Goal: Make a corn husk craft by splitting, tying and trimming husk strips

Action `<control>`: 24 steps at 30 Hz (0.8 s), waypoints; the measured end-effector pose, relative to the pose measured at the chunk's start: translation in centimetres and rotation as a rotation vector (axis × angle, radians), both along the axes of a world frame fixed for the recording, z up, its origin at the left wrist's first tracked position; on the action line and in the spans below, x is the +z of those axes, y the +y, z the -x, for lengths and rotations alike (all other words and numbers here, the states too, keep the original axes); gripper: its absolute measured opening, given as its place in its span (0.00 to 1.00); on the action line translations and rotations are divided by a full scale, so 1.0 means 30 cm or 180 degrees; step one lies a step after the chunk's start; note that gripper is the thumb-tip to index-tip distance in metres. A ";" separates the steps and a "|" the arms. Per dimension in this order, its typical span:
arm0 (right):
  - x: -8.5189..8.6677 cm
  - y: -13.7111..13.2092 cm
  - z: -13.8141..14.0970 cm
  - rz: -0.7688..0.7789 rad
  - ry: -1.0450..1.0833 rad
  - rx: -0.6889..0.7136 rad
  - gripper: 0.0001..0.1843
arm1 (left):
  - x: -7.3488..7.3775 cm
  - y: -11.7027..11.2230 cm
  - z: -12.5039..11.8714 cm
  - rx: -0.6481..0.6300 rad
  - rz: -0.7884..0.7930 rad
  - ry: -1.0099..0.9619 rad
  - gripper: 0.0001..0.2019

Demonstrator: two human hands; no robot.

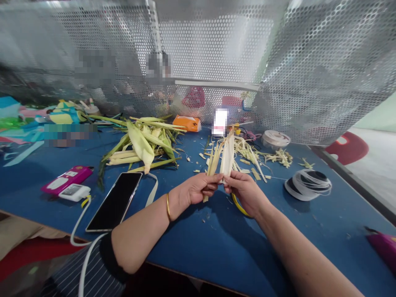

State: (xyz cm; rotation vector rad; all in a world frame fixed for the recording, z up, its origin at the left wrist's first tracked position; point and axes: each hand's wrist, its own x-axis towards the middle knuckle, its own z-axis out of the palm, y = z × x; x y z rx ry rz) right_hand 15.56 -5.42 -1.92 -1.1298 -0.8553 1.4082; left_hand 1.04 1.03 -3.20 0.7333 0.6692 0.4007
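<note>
Both hands meet above the blue table (198, 243), pinching a bundle of pale corn-husk strips (223, 156) that stands upright between them. My left hand (194, 189), with a gold bangle on the wrist, is closed on the narrower strips at the bundle's lower left. My right hand (243, 189) is closed on the base of the wide husk leaf. A yellow ring-shaped object (239, 207) lies partly hidden under my right hand.
A pile of green corn husks (142, 144) lies left of centre. Cut husk strips (256, 156) are scattered behind the hands. A black phone (116, 200), a pink device (66, 179), a coil of white band (307, 183) and a perforated metal screen (309, 74) surround the work area.
</note>
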 end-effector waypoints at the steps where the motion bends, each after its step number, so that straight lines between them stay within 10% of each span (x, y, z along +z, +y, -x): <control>1: 0.003 0.000 -0.001 0.0004 0.0025 0.0025 0.16 | 0.003 0.000 0.001 0.0009 -0.0025 -0.0016 0.16; 13: -0.028 0.009 0.009 -0.0329 -0.0870 0.0110 0.18 | 0.020 -0.016 -0.007 0.0752 -0.1214 0.0494 0.21; 24: 0.032 -0.014 -0.023 0.0054 0.0151 0.0412 0.15 | 0.042 -0.008 0.005 0.0804 -0.1292 0.0462 0.20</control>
